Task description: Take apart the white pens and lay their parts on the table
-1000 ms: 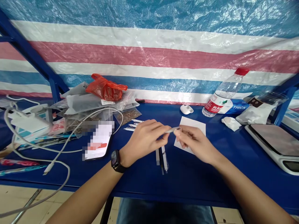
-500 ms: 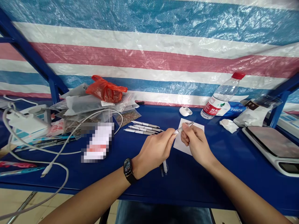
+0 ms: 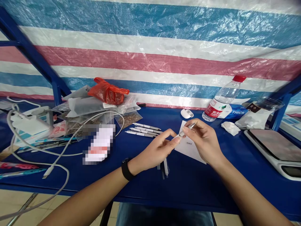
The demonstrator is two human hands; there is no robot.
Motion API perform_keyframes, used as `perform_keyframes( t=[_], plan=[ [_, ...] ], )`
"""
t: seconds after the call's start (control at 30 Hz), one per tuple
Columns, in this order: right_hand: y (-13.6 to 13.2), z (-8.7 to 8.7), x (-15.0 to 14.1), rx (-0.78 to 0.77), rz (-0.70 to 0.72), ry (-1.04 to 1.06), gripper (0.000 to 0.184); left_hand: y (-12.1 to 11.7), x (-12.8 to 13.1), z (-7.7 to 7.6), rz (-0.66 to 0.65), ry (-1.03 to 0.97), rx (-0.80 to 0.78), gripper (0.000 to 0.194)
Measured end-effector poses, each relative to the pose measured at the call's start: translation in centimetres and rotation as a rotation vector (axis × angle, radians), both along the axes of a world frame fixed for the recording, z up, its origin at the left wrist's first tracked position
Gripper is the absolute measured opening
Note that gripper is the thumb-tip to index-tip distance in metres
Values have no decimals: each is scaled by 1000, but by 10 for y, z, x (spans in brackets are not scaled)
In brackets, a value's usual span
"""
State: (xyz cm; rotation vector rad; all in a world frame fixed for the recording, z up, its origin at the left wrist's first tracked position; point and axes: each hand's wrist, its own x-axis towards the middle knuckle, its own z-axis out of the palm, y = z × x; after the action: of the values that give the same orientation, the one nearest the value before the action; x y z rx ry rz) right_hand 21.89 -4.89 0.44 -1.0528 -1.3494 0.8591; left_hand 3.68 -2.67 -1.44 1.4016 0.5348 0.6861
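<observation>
Left hand (image 3: 154, 153) and right hand (image 3: 208, 142) pinch a white pen (image 3: 182, 134) between their fingertips (paper (image 3: 185, 151) lies beneath them); light, aligned grips should avoid bending it.

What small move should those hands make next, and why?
Perhaps a gentle twist by the right hand while the left hand stays steady. The right fingers pinch the pen near its pointed metal tip, and the left fingertips are at its other end, above the paper. Whether its parts are fully joined, I can't tell.
</observation>
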Motion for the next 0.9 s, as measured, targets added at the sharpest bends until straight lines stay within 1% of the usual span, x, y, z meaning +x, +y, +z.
perform_keyframes(
  t=[0.07,0.1,0.2,0.3,0.37,0.43,0.5,0.57,0.63,0.73,0.8,0.9],
  plan=[
    [0,2,1,-56,9,56,24,1,0,-2,19,32,64,37],
    [0,2,1,-90,35,88,25,1,0,-3,27,42,77,39],
    [0,4,2,-150,101,167,41,3,1,-6,58,66,61,44],
    [0,3,1,-142,41,144,37,2,1,-5,52,58,32,41],
    [1,2,2,-162,20,121,40,1,1,-3,37,50,16,35],
    [0,2,2,-185,61,147,47,1,1,-1,35,44,4,32],
    [-1,3,3,-174,106,181,53,0,1,0,37,38,8,32],
    [-1,3,3,-159,97,173,47,1,1,1,32,34,19,33],
    [-1,2,3,-184,74,165,42,2,0,0,28,34,22,35],
    [0,3,3,-241,98,246,46,3,0,0,44,47,26,35],
    [0,3,2,-226,109,273,51,4,0,-2,51,67,46,36],
    [1,1,1,-183,34,189,41,5,0,-5,50,86,75,42]
  ],
)
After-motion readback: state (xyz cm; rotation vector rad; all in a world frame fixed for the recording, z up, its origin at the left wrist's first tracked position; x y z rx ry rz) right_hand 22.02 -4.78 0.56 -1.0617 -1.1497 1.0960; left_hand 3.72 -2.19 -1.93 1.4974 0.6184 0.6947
